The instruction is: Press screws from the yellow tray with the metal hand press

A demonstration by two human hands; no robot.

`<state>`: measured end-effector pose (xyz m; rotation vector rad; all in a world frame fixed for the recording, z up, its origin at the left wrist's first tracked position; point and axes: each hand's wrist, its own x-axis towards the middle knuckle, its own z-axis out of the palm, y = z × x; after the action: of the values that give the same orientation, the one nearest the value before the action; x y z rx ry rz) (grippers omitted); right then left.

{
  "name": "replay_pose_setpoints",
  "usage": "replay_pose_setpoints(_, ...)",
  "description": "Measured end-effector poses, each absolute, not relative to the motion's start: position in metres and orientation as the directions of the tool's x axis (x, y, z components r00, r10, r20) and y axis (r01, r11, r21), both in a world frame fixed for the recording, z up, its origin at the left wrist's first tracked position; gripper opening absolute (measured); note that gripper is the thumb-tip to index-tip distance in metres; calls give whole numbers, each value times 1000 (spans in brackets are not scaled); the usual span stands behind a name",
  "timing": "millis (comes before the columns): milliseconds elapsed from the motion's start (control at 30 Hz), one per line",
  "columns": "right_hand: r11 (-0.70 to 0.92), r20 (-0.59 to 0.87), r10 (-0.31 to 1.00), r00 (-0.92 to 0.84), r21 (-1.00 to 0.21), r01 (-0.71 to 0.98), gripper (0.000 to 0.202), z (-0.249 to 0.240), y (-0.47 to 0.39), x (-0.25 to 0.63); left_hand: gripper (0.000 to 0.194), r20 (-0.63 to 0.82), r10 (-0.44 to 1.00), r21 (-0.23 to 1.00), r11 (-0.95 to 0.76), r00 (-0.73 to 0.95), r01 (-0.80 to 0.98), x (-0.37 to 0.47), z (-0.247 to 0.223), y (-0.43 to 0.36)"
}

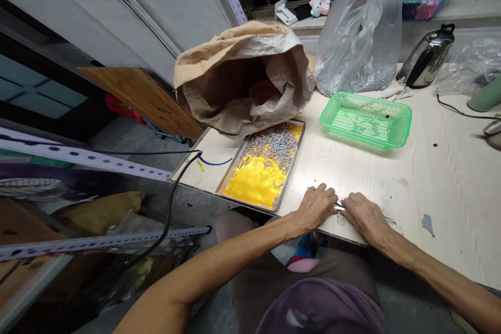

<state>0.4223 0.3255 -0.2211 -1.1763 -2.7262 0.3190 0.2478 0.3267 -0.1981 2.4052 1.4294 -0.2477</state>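
My left hand [318, 205] and my right hand [365, 217] rest close together at the table's front edge, fingers bent and closed. A small shiny metal piece [338, 206] shows in the gap between them, gripped from both sides; its exact kind is too small to tell, and it may be more than one. Left of my hands lies a shallow tray [285, 194] lined with yellow cloth [250, 182]. Many small silvery metal pins or screws [274, 145] are heaped at its far end, with some scattered lower down. A green plastic basket [403, 124] beyond my hands holds several similar pieces.
An open brown paper sack [242, 109] leans over the tray's far end. Behind the basket stand a clear plastic bag [358, 36] of small metal parts and a steel kettle [428, 57]. A black cable [169, 219] hangs at the table's left edge. A grey patch [428, 224] marks the tabletop.
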Motion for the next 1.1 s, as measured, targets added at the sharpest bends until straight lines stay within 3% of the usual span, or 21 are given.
replay_pose_setpoints(67, 671, 71, 732, -677, -247, 699, 4, -221, 330, 426, 24, -275, 842, 204, -421, 465, 884, 247, -202, 324)
replay_pose_setpoints(200, 721, 76, 675, -734, -277, 635, 38, -222, 351, 439, 36, -18, 894, 238, -432, 448, 870, 248, -222, 299)
replay_pose_setpoints(333, 723, 80, 668, -740, -304, 620, 27, -229, 375, 447, 33, 217, 840, 270, -542, 498, 796, 259, -247, 263)
replay_pose_setpoints(567, 632, 75, 772, -631, -191, 751, 17, -211, 394, 418, 35, 244, 842, 338, -539, 481, 772, 273, -246, 251)
replay_pose_setpoints(633, 732, 93, 679, -728, -160, 662, 17, -203, 385, 396, 36, 216, 848, 350, -529, 483, 773, 274, -245, 253)
replay_pose_setpoints(767, 938, 30, 319, -947, -151, 312, 10, -203, 360, 348, 29, 132, 839, 355, -538, 528, 765, 272, -248, 246)
replay_pose_setpoints(867, 968, -23, 227, -974, -105, 228, 15, -214, 354, 325, 25, 237, 775, 342, -631, 586, 696, 258, -244, 235)
replay_pose_setpoints(933, 970, -24, 212, -977, -116, 213, 16, -222, 355, 317, 24, 404, 744, 304, -658, 532, 689, 237, -235, 232)
replay_pose_setpoints(1000, 958, 24, 234, -972, -177, 226, 13, -228, 356, 314, 25, 522, 766, 275, -568, 375, 776, 208, -225, 237)
replay_pose_setpoints(1100, 905, 218, 314, -924, -362, 222, 13, -226, 359, 312, 25, 513, 851, 287, -298, 117, 910, 158, -212, 257)
